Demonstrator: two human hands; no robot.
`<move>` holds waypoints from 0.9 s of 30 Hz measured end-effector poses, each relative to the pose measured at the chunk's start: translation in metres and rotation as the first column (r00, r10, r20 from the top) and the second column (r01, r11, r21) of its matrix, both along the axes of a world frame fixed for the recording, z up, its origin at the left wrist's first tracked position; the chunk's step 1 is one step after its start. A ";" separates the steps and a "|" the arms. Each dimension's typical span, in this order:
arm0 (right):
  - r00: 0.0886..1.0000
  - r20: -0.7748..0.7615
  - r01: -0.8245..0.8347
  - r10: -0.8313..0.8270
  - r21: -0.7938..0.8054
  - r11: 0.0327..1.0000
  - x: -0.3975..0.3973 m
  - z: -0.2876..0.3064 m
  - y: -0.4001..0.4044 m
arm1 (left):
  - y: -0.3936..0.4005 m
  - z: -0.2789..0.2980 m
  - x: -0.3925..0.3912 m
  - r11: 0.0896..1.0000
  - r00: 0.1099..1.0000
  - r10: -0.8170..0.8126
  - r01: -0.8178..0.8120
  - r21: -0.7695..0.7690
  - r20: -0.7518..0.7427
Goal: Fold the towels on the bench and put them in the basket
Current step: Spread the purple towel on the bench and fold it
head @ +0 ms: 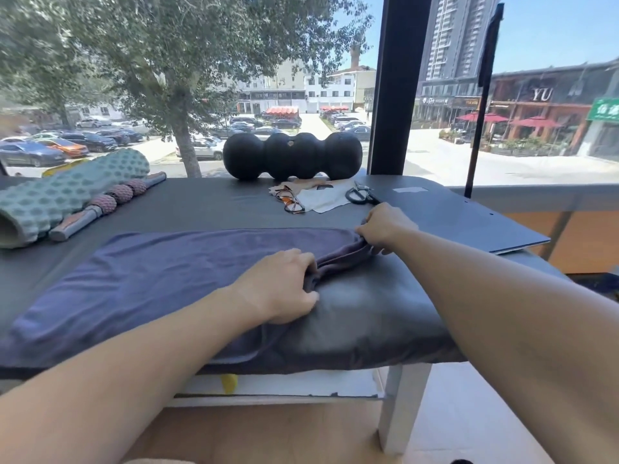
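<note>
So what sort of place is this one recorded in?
Probably a gym or massage studio above street level: a padded bench by a large window, with a green foam roller, a black peanut roller and a massage stick.

Sunlit window (201,78), dark frame post (392,85), pale floor (452,413).

Matt cloth towel (160,272), glossy bench (368,316)

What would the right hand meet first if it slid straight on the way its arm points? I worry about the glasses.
Probably the scissors, which lie just beyond the right hand gripping the towel. The glasses sit further left, likely off that line, though depth is hard to judge.
</note>
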State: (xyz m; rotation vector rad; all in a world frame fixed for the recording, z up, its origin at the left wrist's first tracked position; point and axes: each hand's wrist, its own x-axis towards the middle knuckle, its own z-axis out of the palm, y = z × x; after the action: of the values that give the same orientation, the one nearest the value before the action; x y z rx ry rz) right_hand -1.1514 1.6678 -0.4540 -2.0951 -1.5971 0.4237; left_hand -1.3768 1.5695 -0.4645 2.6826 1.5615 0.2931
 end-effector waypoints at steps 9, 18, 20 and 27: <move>0.997 0.037 0.069 -0.070 0.021 0.997 0.005 -0.009 0.007 | 0.006 -0.009 -0.002 0.992 0.951 0.124 -0.109 -0.069 0.283; 0.991 -0.002 0.137 -0.137 0.027 0.990 0.029 -0.010 0.002 | -0.039 0.000 0.035 0.993 0.934 -0.120 0.119 0.021 0.337; 0.987 0.021 0.161 -0.162 0.039 0.986 0.033 -0.014 0.002 | -0.048 -0.005 0.046 0.991 0.950 -0.127 0.135 -0.010 0.286; 0.969 0.143 0.194 -0.200 0.059 0.979 0.037 -0.022 -0.003 | -0.058 -0.031 0.070 0.989 0.979 -0.094 0.071 0.132 0.178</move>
State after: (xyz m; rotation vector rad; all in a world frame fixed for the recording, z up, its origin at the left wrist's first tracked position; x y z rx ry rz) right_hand -1.1141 1.6645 -0.4761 -2.2698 -1.4433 0.1659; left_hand -1.3069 1.5119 -0.4957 2.7098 1.4205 0.6365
